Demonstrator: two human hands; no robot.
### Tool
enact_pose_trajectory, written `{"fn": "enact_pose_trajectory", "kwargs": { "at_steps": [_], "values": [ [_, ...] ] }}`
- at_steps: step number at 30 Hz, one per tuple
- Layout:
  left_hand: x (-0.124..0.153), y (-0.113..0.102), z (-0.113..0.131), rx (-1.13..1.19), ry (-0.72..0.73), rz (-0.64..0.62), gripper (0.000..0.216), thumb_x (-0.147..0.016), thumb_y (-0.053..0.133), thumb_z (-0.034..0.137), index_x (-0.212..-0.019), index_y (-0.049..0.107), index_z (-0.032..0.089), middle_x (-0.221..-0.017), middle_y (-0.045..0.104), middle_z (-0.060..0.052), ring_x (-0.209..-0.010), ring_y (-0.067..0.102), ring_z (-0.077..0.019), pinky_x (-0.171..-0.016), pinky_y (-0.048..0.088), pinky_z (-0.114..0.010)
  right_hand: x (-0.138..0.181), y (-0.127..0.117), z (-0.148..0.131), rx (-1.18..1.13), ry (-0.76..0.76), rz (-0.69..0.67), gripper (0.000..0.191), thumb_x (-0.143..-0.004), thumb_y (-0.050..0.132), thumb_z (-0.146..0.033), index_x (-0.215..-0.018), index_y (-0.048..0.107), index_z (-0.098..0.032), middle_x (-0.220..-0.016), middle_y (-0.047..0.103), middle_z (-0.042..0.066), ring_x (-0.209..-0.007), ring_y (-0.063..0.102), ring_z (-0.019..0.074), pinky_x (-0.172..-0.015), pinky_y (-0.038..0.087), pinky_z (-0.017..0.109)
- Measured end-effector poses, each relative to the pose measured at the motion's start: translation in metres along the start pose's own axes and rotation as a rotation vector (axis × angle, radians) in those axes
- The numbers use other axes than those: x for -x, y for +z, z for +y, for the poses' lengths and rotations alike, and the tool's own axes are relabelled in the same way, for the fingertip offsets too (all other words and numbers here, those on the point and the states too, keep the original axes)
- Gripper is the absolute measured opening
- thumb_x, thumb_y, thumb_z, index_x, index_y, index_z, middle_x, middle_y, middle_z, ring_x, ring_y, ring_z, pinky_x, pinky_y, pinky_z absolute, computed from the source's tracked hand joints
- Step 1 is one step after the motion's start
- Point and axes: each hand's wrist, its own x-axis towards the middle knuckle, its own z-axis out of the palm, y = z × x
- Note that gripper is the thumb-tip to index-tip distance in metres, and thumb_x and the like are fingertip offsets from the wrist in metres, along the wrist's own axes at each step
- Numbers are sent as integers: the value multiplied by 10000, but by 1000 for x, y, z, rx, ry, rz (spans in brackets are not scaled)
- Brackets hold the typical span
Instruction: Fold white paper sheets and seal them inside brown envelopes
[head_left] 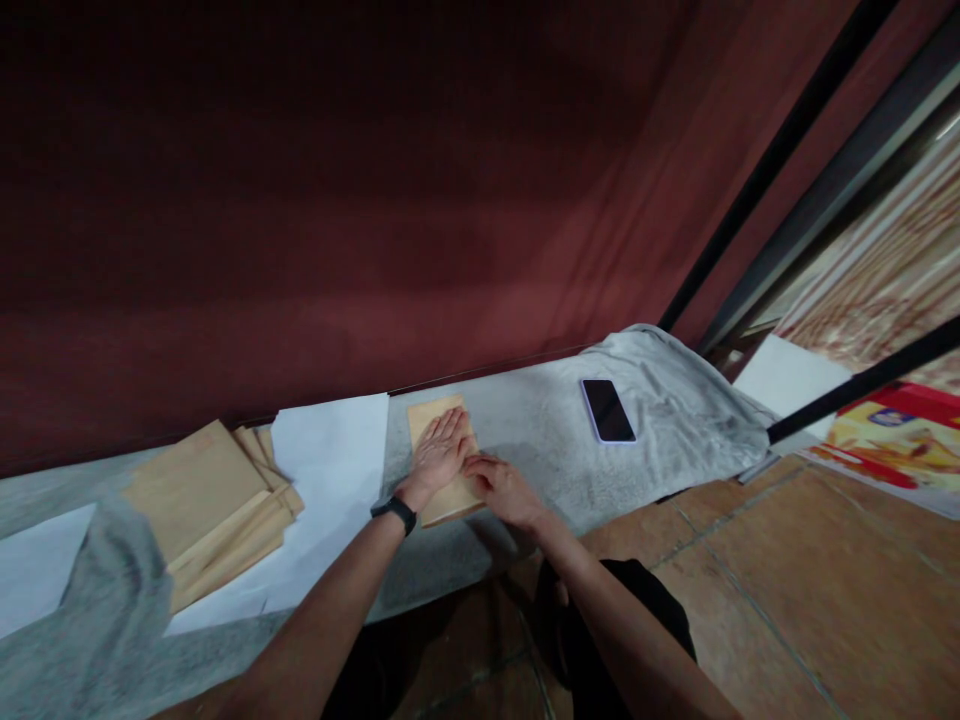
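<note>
A tan paper piece (427, 418), folded into a narrow rectangle, lies on the grey cloth (540, 440) that covers the low ledge. My left hand (440, 452) rests flat on the middle of it, fingers stretched out together. A black band sits on that wrist. My right hand (501, 487) presses on the paper's lower right edge with its fingers pointing left, touching the left hand's side.
A stack of tan paper sheets (206, 505) lies to the left on white paper (337, 450). A dark phone (607, 410) lies on the cloth to the right. A dark red wall rises behind the ledge. Brown floor tiles (787, 580) spread below right.
</note>
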Motion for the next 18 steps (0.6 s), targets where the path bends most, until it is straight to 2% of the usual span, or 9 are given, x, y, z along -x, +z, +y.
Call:
{"fn": "enact_pose_trajectory", "kwargs": {
  "at_steps": [5,9,11,14,18],
  "values": [
    [20,-1,7,-3,33,-59,561,-951,414,303,-1493,456,165,-1594,411,-117,-1511,309,-239,-1260,166,-452,0,-4,-1,-57,116,10,265,-891,542,-77,-940,753,-228,-1014,766,20,-931,703,171,-886,519,266],
    [38,-1,18,2,44,-73,553,-959,418,316,-1493,461,177,-1593,413,-116,-1508,315,-242,-1261,165,-455,-1,-4,1,-46,228,74,230,-869,568,-99,-876,749,-241,-878,766,11,-797,697,169,-787,520,252],
    [49,-1,23,-8,49,-76,551,-967,428,348,-1492,463,183,-1595,409,-116,-1510,311,-247,-1263,153,-460,-2,-3,2,-20,263,148,240,-874,552,-96,-897,746,-235,-907,767,35,-823,701,177,-806,522,257],
    [69,-1,31,-18,73,-103,552,-983,427,385,-1495,456,180,-1598,402,-121,-1510,311,-249,-1265,138,-477,-5,2,5,-32,226,219,277,-933,491,-131,-1036,735,-214,-1068,757,69,-974,702,179,-918,517,277],
    [99,-2,43,-24,111,-139,529,-1000,412,395,-1469,486,163,-1587,413,-144,-1499,332,-263,-1262,151,-502,-8,13,8,-21,83,177,340,-1017,406,-222,-1174,707,-213,-1228,724,72,-1166,657,160,-1062,471,312]
  ]
}}
